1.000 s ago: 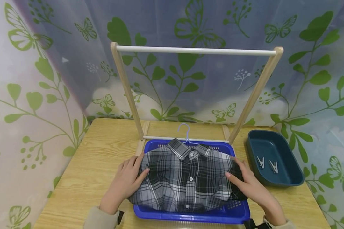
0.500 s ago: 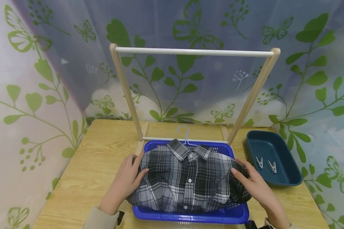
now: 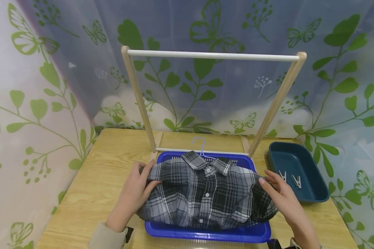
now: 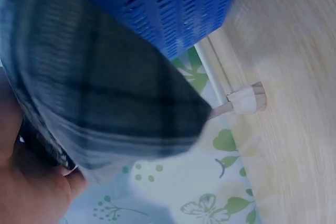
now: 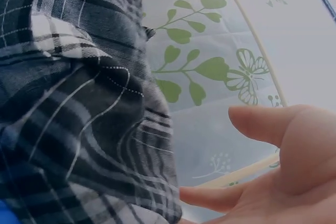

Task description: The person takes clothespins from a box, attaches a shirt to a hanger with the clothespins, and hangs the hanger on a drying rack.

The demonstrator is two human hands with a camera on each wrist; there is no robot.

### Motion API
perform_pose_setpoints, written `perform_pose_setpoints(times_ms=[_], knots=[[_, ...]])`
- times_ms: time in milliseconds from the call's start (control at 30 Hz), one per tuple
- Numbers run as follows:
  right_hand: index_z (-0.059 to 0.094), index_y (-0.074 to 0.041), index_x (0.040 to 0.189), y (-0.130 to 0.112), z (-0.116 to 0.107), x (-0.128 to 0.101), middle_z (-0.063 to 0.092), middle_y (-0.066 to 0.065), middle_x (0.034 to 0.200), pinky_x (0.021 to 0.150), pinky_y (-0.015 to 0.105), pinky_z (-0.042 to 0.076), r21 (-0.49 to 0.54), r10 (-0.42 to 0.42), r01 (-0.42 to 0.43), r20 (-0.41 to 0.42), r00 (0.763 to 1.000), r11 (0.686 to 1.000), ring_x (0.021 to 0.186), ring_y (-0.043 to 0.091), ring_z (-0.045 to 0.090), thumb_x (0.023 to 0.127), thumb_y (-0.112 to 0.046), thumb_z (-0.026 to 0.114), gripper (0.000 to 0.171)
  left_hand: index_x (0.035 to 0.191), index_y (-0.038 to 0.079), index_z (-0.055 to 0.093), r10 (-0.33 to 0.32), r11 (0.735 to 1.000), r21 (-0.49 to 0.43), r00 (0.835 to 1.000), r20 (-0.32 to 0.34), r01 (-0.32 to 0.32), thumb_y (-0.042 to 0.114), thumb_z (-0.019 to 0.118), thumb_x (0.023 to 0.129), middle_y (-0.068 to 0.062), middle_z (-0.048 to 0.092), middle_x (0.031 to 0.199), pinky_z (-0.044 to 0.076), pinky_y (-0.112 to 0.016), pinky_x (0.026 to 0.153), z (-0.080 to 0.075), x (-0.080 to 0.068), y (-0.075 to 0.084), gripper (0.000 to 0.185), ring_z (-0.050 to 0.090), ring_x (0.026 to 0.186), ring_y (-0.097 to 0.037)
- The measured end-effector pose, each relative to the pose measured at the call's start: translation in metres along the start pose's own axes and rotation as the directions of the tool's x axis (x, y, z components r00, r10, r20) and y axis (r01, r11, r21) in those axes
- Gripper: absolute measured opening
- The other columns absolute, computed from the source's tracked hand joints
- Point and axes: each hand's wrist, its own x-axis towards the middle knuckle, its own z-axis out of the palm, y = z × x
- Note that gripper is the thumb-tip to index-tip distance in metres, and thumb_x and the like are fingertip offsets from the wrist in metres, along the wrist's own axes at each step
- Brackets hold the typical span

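A grey and black plaid shirt [image 3: 205, 197] on a pale blue hanger [image 3: 201, 145] lies over a blue slotted basket [image 3: 205, 236]. My left hand [image 3: 137, 190] grips the shirt's left shoulder, fingers over the edge and thumb beneath the fold. In the left wrist view the cloth [image 4: 105, 103] drapes over my palm [image 4: 26, 192], with the basket [image 4: 173, 9] behind it. My right hand [image 3: 280, 197] rests against the shirt's right side with its fingers straight. In the right wrist view those fingers [image 5: 283, 182] are spread beside the plaid cloth [image 5: 79, 103].
A wooden rack with a white top bar [image 3: 212, 55] stands just behind the basket on the wooden table [image 3: 106, 173]. A dark teal tray [image 3: 311, 199] at the right holds two clothespins [image 3: 290, 178]. Leaf-patterned curtains close off the back and sides.
The shirt's left shoulder has risen off the basket and the cloth bulges outward on both sides. My right hand has slid outward along the shirt's right edge.
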Motion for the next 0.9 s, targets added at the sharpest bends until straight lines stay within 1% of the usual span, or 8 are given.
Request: perform_pose_setpoints(times_ms=[133, 267, 400, 567, 667, 767, 833, 900], knots=[[0.021, 0.004, 0.153, -0.002, 0.001, 0.000, 0.027, 0.034, 0.152, 0.106, 0.067, 0.027, 0.038, -0.026, 0.026, -0.010, 1.000, 0.999, 0.139, 0.050, 0.026, 0.106, -0.038, 0.046, 0.068, 0.139, -0.002, 0.051, 0.014, 1.000, 0.003, 0.999, -0.038, -0.013, 0.016, 0.081, 0.080, -0.024, 0.046, 0.109, 0.050, -0.046, 0.065, -0.004, 0.003, 0.003, 0.068, 0.056, 0.082, -0.031], [0.021, 0.005, 0.153, -0.005, 0.002, 0.000, 0.020, 0.032, 0.156, 0.109, 0.066, 0.023, 0.083, -0.041, 0.042, -0.008, 0.999, 0.996, 0.144, 0.049, 0.018, 0.107, -0.037, 0.045, 0.068, 0.142, -0.001, 0.049, 0.031, 0.999, -0.006, 0.998, -0.057, -0.032, 0.023, 0.072, 0.087, -0.023, 0.045, 0.110, 0.049, -0.044, 0.064, -0.008, 0.006, 0.007, 0.064, 0.053, 0.081, -0.030], [0.024, 0.004, 0.153, -0.008, 0.003, -0.002, 0.023, 0.030, 0.156, 0.108, 0.063, 0.026, 0.088, -0.049, 0.052, -0.035, 0.998, 0.995, 0.143, 0.046, 0.021, 0.107, -0.037, 0.046, 0.066, 0.143, 0.000, 0.048, 0.033, 0.999, -0.036, 0.996, -0.079, -0.036, 0.025, 0.069, 0.090, -0.023, 0.043, 0.112, 0.049, -0.041, 0.063, -0.013, 0.008, 0.012, 0.062, 0.051, 0.081, -0.027], [0.033, 0.002, 0.151, -0.013, 0.002, -0.005, 0.028, 0.025, 0.156, 0.107, 0.064, 0.026, 0.071, -0.070, 0.075, -0.078, 0.995, 0.995, 0.143, 0.043, 0.022, 0.106, -0.039, 0.048, 0.062, 0.145, 0.001, 0.045, 0.038, 0.997, -0.062, 0.993, -0.112, -0.045, 0.015, 0.076, 0.082, -0.024, 0.042, 0.113, 0.048, -0.038, 0.060, -0.018, 0.009, 0.016, 0.072, 0.050, 0.080, -0.026], [0.039, 0.000, 0.149, -0.017, 0.000, -0.007, 0.032, 0.023, 0.154, 0.106, 0.064, 0.027, 0.067, -0.094, 0.102, -0.112, 0.989, 0.993, 0.143, 0.042, 0.023, 0.105, -0.039, 0.049, 0.060, 0.145, 0.000, 0.045, 0.049, 0.996, -0.069, 0.989, -0.138, -0.058, 0.022, 0.071, 0.089, -0.025, 0.041, 0.113, 0.047, -0.038, 0.061, -0.020, 0.011, 0.018, 0.066, 0.049, 0.080, -0.027], [0.045, -0.001, 0.146, -0.019, -0.002, -0.009, 0.040, 0.021, 0.151, 0.105, 0.038, 0.038, 0.033, -0.122, 0.129, -0.160, 0.980, 0.991, 0.138, 0.031, 0.035, 0.105, -0.038, 0.050, 0.055, 0.144, -0.002, 0.045, 0.059, 0.995, -0.071, 0.984, -0.166, -0.071, 0.039, 0.056, 0.100, -0.026, 0.040, 0.113, 0.046, -0.039, 0.060, -0.023, 0.014, 0.021, 0.061, 0.049, 0.080, -0.028], [0.050, -0.001, 0.143, -0.020, -0.002, -0.010, 0.046, 0.020, 0.145, 0.095, 0.021, 0.042, 0.004, -0.142, 0.146, -0.196, 0.970, 0.989, 0.128, 0.016, 0.044, 0.105, -0.036, 0.051, 0.051, 0.143, -0.003, 0.046, 0.066, 0.994, -0.069, 0.981, -0.183, -0.079, 0.047, 0.046, 0.103, -0.026, 0.040, 0.113, 0.046, -0.040, 0.060, -0.025, 0.016, 0.023, 0.064, 0.049, 0.081, -0.029], [0.054, -0.001, 0.138, -0.020, -0.002, -0.011, 0.052, 0.018, 0.138, 0.082, 0.009, 0.041, -0.022, -0.150, 0.149, -0.236, 0.960, 0.989, 0.115, 0.003, 0.048, 0.104, -0.033, 0.053, 0.047, 0.142, -0.004, 0.046, 0.069, 0.994, -0.075, 0.978, -0.195, -0.085, 0.049, 0.043, 0.104, -0.026, 0.040, 0.113, 0.047, -0.042, 0.063, -0.028, 0.018, 0.026, 0.065, 0.050, 0.083, -0.029]])
